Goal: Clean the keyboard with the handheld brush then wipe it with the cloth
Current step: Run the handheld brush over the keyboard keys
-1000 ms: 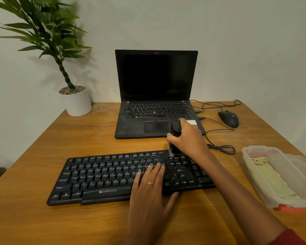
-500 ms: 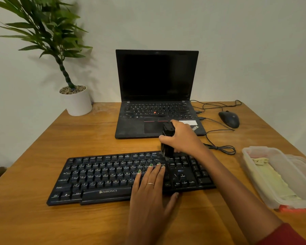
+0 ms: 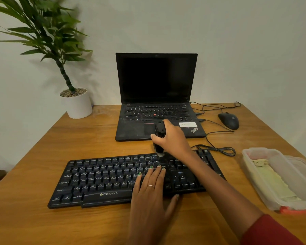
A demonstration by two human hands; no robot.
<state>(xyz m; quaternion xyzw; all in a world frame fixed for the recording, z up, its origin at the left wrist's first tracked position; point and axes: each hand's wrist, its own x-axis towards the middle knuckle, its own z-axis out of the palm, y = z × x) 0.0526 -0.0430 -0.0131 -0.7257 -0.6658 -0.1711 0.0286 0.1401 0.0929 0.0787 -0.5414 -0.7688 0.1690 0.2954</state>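
Black keyboard [image 3: 113, 179] lying flat across the wooden table [image 3: 42, 223], just at 6 o'clock of the open laptop [image 3: 156, 96]. Left hand [image 3: 151, 200] resting palm-down on the keyboard's right-of-centre keys, 4 fingers straight and close together, green-painted tips pointing toward 12 o'clock, thumb splayed toward 3 o'clock over the front edge; ring on 1 finger. Right hand [image 3: 172, 138] at 12 o'clock of the left one, fingers curled round a black handheld brush [image 3: 159, 137], held roughly upright, its lower end touching the keyboard's top row. Right forearm crossing over the keyboard's right end, red sleeve [image 3: 272, 232] at 5 o'clock of the frame.

Cloth [image 3: 270, 181], pale yellow, folded inside a clear plastic container [image 3: 254, 191] at 3 o'clock of the keyboard, apart from both hands. Black mouse [image 3: 228, 120] at 3 o'clock of the laptop, its cable [image 3: 217, 148] looping between laptop and keyboard. Potted plant [image 3: 76, 103] in a white pot at 9 o'clock of the laptop, near the table's far left corner.
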